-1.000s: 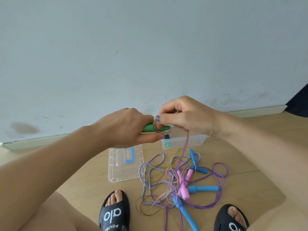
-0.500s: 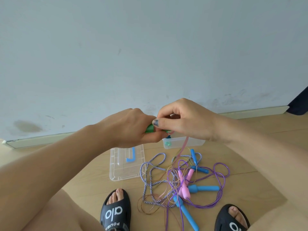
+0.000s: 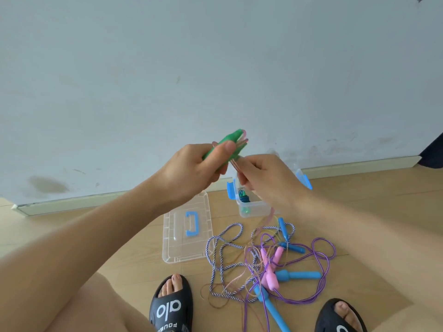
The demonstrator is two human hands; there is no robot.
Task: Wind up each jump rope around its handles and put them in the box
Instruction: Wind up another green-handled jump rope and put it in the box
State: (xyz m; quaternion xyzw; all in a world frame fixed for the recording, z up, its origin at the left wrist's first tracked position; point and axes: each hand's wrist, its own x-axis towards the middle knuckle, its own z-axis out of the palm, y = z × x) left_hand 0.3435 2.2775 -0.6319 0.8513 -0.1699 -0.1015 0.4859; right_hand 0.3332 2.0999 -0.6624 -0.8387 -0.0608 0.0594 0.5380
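My left hand (image 3: 196, 168) grips a pair of green handles (image 3: 230, 142), tilted up to the right, with thin pink rope wound over their tips. My right hand (image 3: 266, 180) pinches that pink rope (image 3: 270, 215) just below the handles; its loose end hangs down to the floor. Behind my right hand stands the clear box (image 3: 251, 207) with blue latches, a dark wound rope inside it. On the floor lies a tangle of ropes: a blue-white braided one (image 3: 220, 243), a purple one (image 3: 323, 267), pink handles (image 3: 271, 269) and blue handles (image 3: 297, 275).
The clear box lid (image 3: 175, 236) with a blue handle lies flat on the wooden floor left of the box. My two feet in black slides (image 3: 171, 305) frame the tangle. A pale wall and skirting board run behind everything.
My left hand has lifted and tipped the green handles upward. My right hand has dropped below them, drawing the pink rope down along the handles.
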